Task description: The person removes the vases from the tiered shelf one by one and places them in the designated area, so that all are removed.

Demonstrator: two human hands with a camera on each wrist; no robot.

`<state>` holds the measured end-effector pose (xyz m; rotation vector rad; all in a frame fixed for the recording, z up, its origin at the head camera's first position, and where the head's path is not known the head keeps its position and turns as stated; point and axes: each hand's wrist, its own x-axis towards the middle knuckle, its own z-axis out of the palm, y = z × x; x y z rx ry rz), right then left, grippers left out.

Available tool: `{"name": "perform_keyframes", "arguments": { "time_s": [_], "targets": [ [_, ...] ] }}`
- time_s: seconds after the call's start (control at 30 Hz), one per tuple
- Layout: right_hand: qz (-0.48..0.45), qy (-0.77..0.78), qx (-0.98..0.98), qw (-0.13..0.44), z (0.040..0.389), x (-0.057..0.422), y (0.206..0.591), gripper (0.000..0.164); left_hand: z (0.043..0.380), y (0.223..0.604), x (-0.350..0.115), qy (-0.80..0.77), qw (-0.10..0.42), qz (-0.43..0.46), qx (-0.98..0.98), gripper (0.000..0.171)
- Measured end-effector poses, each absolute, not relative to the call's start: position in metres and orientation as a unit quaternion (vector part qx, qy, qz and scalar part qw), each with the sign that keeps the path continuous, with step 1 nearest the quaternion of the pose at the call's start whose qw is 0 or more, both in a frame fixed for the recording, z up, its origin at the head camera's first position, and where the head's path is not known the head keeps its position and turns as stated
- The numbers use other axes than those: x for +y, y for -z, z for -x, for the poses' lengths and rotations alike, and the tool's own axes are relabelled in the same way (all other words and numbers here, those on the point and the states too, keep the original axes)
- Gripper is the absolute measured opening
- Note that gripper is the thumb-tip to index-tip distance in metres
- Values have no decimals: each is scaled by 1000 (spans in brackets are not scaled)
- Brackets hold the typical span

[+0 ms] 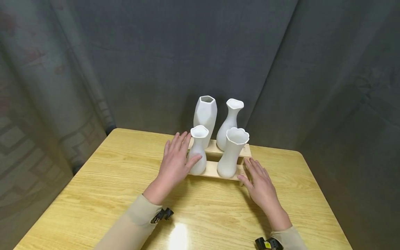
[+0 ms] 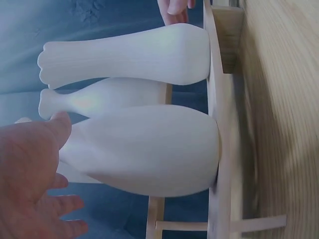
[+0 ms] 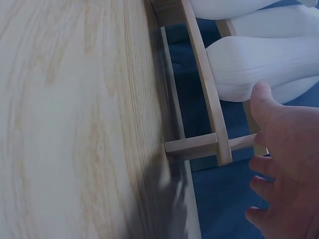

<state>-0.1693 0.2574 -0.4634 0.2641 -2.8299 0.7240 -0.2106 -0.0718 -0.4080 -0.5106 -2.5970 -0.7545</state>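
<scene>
Head view: A two-tier wooden stand [image 1: 212, 169] is positioned toward the far edge of the wood-grain table [image 1: 125, 173], before a grey curtain [image 1: 187, 52]. Four white vases stand upright on it. Upper tier: faceted vase [image 1: 205, 113] at left, rear narrow-necked vase [image 1: 229, 126] at right. Lower tier: front narrow-necked vase [image 1: 197, 159] at left, scalloped-rim vase [image 1: 229, 158] at right. The left hand [image 1: 176, 162] is at the left end of the stand, fingers extended, thumb spread wide across the front narrow-necked vase. The right hand [image 1: 261, 184] is at the right end of the stand, fingers extended, thumb set apart.

Left wrist view: The thumb of the left hand overlaps the neck of the front narrow-necked vase; the other fingers are separated and extended beyond it. Contact cannot be determined. The vase base rests on the lower tier. Fingers of the right hand appear near the base of the scalloped-rim vase.

Right wrist view: The right hand is spread wide beside the end support [image 3: 192, 146] of the stand. Its thumb tip overlaps the scalloped-rim vase; contact cannot be determined.
</scene>
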Motion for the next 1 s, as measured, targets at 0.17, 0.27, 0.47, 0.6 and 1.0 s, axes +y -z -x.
{"name": "perform_keyframes", "arguments": {
  "time_s": [0.17,0.27,0.47,0.6,1.0],
  "targets": [
    [-87,-256,-958,99,169,257,466,73,211,408,-67,283,192,179,-923,87],
    [-85,-263,-956,98,170,257,469,71,210,407,-64,293,198,181,-918,87],
    [-81,-286,-951,84,173,256,476,70,210,408,-60,319,200,183,-908,87],
    [-79,-308,-946,66,175,255,480,71,211,411,-58,335,200,187,-901,86],
    [-79,-346,-934,53,183,252,495,73,212,417,-53,364,212,195,-886,78]
  ]
}}
